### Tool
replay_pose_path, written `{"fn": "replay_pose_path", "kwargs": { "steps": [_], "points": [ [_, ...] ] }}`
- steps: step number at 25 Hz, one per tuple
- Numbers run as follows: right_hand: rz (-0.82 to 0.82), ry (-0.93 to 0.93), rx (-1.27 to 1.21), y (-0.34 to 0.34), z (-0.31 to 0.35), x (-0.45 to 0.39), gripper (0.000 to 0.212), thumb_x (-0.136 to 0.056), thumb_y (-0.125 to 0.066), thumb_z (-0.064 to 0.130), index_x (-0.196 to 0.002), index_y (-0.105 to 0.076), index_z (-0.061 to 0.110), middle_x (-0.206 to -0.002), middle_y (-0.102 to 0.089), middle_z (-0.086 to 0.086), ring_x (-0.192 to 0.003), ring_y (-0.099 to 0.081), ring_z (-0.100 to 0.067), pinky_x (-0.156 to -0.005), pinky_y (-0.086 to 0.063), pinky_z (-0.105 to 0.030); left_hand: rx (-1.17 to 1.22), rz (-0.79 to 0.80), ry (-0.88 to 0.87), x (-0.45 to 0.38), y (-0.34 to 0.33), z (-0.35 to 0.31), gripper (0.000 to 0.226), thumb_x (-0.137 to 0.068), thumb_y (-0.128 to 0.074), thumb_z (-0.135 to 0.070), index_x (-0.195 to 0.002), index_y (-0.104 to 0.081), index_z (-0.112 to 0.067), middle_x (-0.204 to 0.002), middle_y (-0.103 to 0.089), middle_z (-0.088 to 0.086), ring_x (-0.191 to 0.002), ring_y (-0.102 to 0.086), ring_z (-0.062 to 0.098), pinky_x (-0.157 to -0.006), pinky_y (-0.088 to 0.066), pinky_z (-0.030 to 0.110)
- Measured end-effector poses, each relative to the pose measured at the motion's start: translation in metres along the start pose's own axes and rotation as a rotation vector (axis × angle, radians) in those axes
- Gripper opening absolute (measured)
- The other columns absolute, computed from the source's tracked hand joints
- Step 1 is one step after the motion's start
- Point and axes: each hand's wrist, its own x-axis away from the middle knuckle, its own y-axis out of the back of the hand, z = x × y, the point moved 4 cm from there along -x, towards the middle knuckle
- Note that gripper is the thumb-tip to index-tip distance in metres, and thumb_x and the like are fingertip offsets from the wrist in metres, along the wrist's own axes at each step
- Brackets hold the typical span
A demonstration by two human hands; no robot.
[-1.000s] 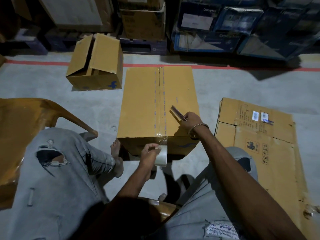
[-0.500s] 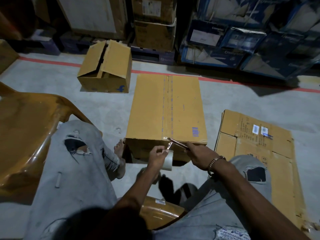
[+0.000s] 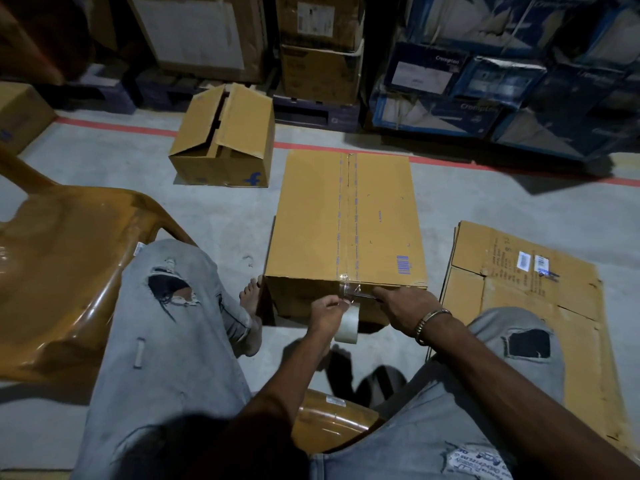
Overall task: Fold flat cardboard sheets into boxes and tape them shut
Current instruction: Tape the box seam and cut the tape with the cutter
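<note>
Left hand (image 3: 327, 311) pinching the clear tape roll (image 3: 347, 325), right hand (image 3: 403, 301) gripping a slim blade beside it, should cut taut tape just below the brown cardboard box (image 3: 346, 223) edge.

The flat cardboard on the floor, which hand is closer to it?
The right hand. It grips a thin tool at the box's near edge, just left of the flat cardboard. The left hand holds the tape roll farther left, beyond the right hand.

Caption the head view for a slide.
Left hand holds the tape roll while right hand cuts tape at the box edge.
</note>
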Motion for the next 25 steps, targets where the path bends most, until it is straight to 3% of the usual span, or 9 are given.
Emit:
{"fn": "replay_pose_path", "kwargs": {
  "steps": [7,14,18,20,23,25],
  "points": [
    [-0.001,-0.032,0.008,0.004,0.004,-0.001,0.039,-0.110,-0.034,0.035,-0.148,-0.043,0.036,-0.105,-0.070,-0.012,-0.096,-0.067,-0.035,-0.066,-0.042,-0.035,0.022,0.013,0.007,0.000,0.001,-0.002,0.018,-0.095,-0.075,-0.016,-0.083,-0.067,-0.027,-0.093,-0.071,0.002,-0.084,-0.066,0.024,-0.067,-0.055,0.030],
    [-0.044,-0.037,0.033,0.004,0.006,-0.002,0.040,-0.109,-0.036,0.032,-0.147,-0.048,0.037,-0.107,-0.071,-0.011,-0.098,-0.068,-0.035,-0.067,-0.043,-0.035,0.019,0.004,0.001,-0.001,0.001,-0.002,0.015,-0.092,-0.078,-0.018,-0.086,-0.068,-0.027,-0.101,-0.074,0.006,-0.096,-0.071,0.029,-0.087,-0.060,0.045],
    [-0.069,-0.075,0.054,0.002,0.007,-0.010,0.036,-0.106,-0.042,0.031,-0.138,-0.058,0.026,-0.109,-0.068,-0.012,-0.100,-0.068,-0.035,-0.069,-0.044,-0.036,0.022,0.009,-0.005,-0.001,0.001,-0.002,0.008,-0.094,-0.076,-0.019,-0.090,-0.071,-0.024,-0.099,-0.074,0.008,-0.083,-0.067,0.024,-0.070,-0.056,0.034],
    [-0.072,-0.083,0.050,0.001,0.007,-0.013,0.034,-0.105,-0.045,0.030,-0.133,-0.062,0.020,-0.109,-0.068,-0.013,-0.101,-0.068,-0.035,-0.069,-0.043,-0.036,0.034,0.012,-0.007,-0.001,0.001,-0.002,0.005,-0.094,-0.076,-0.018,-0.098,-0.072,-0.020,-0.102,-0.074,0.010,-0.083,-0.066,0.025,-0.069,-0.054,0.033],
    [-0.075,-0.091,0.029,-0.003,0.001,-0.010,0.033,-0.104,-0.047,0.033,-0.129,-0.064,0.018,-0.110,-0.067,-0.012,-0.101,-0.067,-0.035,-0.069,-0.043,-0.036,0.045,0.024,-0.003,0.000,0.000,-0.003,0.018,-0.095,-0.075,-0.016,-0.112,-0.072,-0.013,-0.099,-0.072,0.008,-0.082,-0.066,0.025,-0.072,-0.055,0.034],
    [-0.076,-0.098,0.010,-0.002,-0.001,-0.011,0.034,-0.104,-0.047,0.033,-0.130,-0.062,0.016,-0.112,-0.065,-0.013,-0.103,-0.065,-0.036,-0.071,-0.042,-0.036,0.041,0.027,-0.009,-0.001,0.001,-0.005,0.010,-0.095,-0.074,-0.016,-0.106,-0.073,-0.015,-0.095,-0.071,0.006,-0.081,-0.066,0.025,-0.072,-0.056,0.036]
  ]
}}
